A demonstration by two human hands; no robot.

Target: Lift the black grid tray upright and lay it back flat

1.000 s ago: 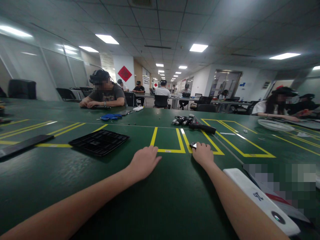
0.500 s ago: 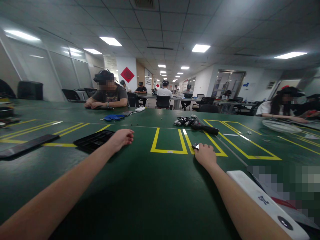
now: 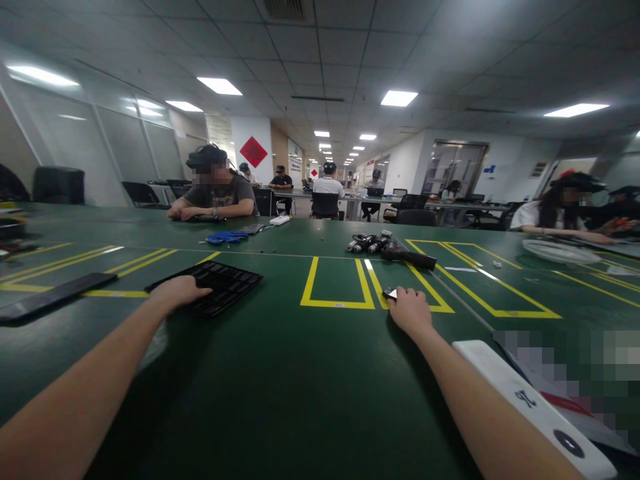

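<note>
My left hand (image 3: 176,291) is at the near left side of a flat black tray (image 3: 230,280) divided into compartments. Its thumb points right over the tray, while the other fingers are mostly hidden behind the hand, so its grip does not show. Farther right, my right hand (image 3: 413,312) rests low over the table with fingers curled around a small dark block with a white top (image 3: 389,293). Most of that block is covered by the fingers. It lies by a strip of yellow tape (image 3: 371,283) on the green table (image 3: 280,373).
A long dark bar (image 3: 55,299) lies left of the tray. Blue gloves (image 3: 227,237), a cluster of metal connectors (image 3: 370,242) and a black-handled tool (image 3: 410,257) are farther back. A white device (image 3: 530,400) sits by my right forearm. People sit across the table.
My left hand has moved left and back from beyond the tray's right side to its near left part. The right hand stays in place with the small block.
</note>
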